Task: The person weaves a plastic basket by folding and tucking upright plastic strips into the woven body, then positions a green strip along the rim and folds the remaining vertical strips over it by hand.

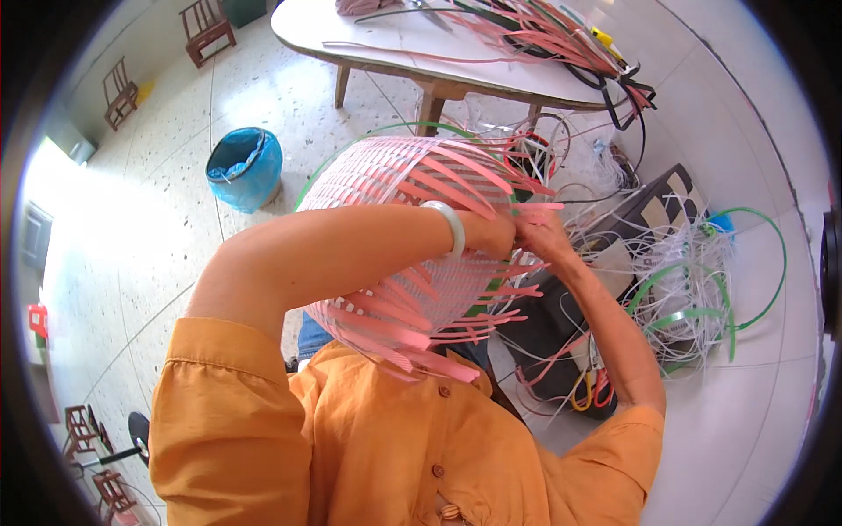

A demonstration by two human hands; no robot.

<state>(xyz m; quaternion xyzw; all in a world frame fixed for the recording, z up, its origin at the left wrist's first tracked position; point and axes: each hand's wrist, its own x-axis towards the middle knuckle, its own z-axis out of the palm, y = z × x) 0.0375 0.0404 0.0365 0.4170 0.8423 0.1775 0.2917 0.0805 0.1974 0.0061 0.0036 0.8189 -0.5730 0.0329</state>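
A round basket (355,175) of pink and white woven plastic strips lies tilted in front of my body, with loose pink strip ends sticking out around its open edge. My left forearm, with a pale bangle (449,230) at the wrist, reaches across the basket. My left hand (493,233) is curled at the basket's right edge, its fingertips hidden. Right beside it, my right hand (542,235) is closed around a pink strip (537,208) at the same edge. The two hands almost touch. Part of a green band (478,307) shows by the basket's edge.
Ahead stands a white-topped table (491,57) bearing a heap of pink and black strips (548,39). A blue-lined bin (246,171) is at left. To the right lie tangled white strips (688,289), a dark case (535,346) and yellow-handled scissors (581,392). Small wooden chairs (207,33) stand farther off.
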